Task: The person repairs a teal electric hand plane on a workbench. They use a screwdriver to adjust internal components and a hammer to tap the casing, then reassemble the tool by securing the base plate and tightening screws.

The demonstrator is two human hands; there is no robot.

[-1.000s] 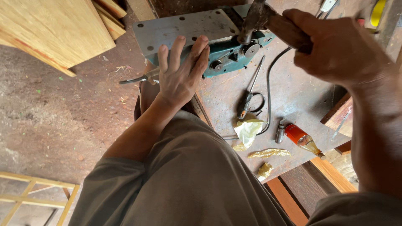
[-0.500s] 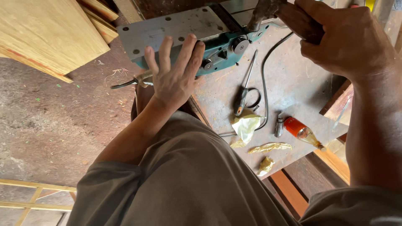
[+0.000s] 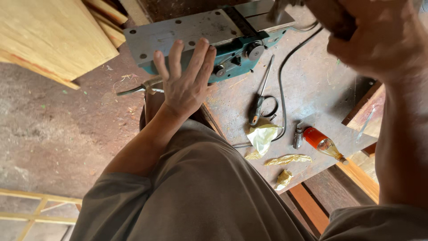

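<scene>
The left hand (image 3: 185, 85), fingers spread wide, presses flat on the near edge of a planer (image 3: 209, 40) whose long axis runs left to right. The right hand (image 3: 379, 40), above its far end, grips a dark handle (image 3: 327, 18).

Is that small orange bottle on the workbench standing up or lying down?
Lying down. The orange bottle rests on its side on the workbench, neck pointing toward the bench's edge, beside crumpled yellow wrappers.
</scene>
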